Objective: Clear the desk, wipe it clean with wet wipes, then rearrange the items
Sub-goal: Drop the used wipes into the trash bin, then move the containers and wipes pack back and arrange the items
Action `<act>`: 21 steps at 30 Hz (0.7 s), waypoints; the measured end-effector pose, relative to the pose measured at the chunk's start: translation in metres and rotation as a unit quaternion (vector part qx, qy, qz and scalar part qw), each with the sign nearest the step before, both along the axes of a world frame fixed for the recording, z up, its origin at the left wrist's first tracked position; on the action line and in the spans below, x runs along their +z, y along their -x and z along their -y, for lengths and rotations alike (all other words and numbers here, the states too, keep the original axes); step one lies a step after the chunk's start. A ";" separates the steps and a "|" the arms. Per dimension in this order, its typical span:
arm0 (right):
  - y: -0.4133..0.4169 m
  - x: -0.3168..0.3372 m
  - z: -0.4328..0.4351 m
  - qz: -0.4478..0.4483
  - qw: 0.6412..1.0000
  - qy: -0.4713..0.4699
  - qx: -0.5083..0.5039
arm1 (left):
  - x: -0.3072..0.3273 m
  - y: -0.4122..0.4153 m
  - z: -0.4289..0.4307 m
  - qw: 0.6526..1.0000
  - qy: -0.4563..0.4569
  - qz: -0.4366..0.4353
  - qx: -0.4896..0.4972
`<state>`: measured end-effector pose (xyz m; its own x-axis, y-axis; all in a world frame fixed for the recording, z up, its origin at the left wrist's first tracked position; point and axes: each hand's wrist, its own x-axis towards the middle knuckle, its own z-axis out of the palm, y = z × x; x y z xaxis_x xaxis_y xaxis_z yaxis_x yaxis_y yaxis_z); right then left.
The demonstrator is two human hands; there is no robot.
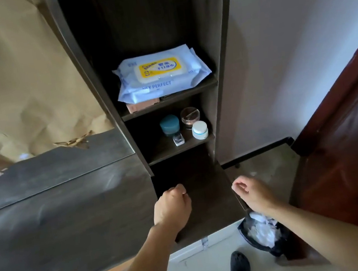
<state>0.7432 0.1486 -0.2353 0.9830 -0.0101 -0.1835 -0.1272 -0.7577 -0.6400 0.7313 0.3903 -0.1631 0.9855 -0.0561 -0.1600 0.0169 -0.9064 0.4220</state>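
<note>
Now | desk (pixel 70 223) bare, wet wipes (pixel 161 74) shelved out of the way | left hand (pixel 173 206) loosely fisted, empty | right hand (pixel 253 194) fingers curled, empty

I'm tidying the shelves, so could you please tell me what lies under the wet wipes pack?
Under the wet wipes pack a reddish-brown box and a dark flat item's edge peek out; the rest is covered.
</note>
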 end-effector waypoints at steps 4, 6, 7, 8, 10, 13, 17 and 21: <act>-0.041 0.028 -0.017 0.045 0.997 0.042 0.046 | 0.010 -0.022 -0.003 1.000 0.005 0.009 0.012; -0.064 0.032 -0.025 0.099 0.991 0.052 0.074 | 0.011 -0.036 -0.005 1.000 0.007 0.005 0.021; -0.077 0.031 -0.029 0.136 0.984 0.071 0.092 | 0.011 -0.045 -0.006 1.000 0.008 0.003 0.027; -0.090 0.030 -0.033 0.169 0.975 0.094 0.109 | 0.010 -0.054 -0.007 0.999 0.008 0.000 0.034; -0.118 0.030 -0.043 0.213 0.958 0.131 0.140 | 0.009 -0.072 -0.008 0.999 0.008 -0.008 0.047; -0.155 0.029 -0.058 0.233 0.943 0.168 0.169 | 0.002 -0.097 -0.010 0.998 0.008 -0.012 0.064; -0.185 0.015 -0.066 0.191 0.948 0.200 0.158 | -0.015 -0.125 -0.006 0.998 0.011 0.004 0.063; -0.190 0.004 -0.068 0.192 0.951 0.187 0.154 | -0.034 -0.149 0.004 0.999 -0.003 0.023 0.037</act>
